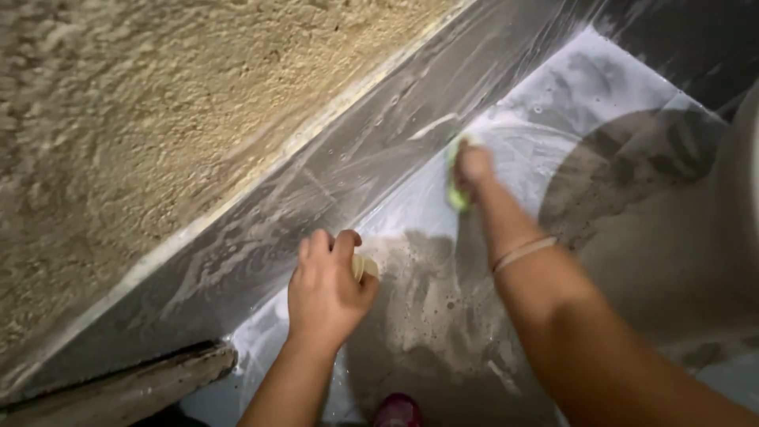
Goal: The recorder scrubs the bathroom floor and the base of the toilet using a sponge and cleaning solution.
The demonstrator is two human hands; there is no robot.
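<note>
My right hand (474, 168) is closed around a green scrub pad (454, 190) and presses it on the wet, soapy floor (443, 316) where the floor meets the dark grey skirting (348, 158). A thin band circles that wrist. My left hand (326, 289) rests nearer to me on the floor beside the skirting, its fingers curled over a small pale yellow object (365, 267), mostly hidden by the hand.
A rough beige plastered wall (158, 119) rises above the skirting. Foam streaks cover the skirting and floor. A dark gap (158, 360) shows under the skirting at the lower left. A red object (398, 411) sits at the bottom edge.
</note>
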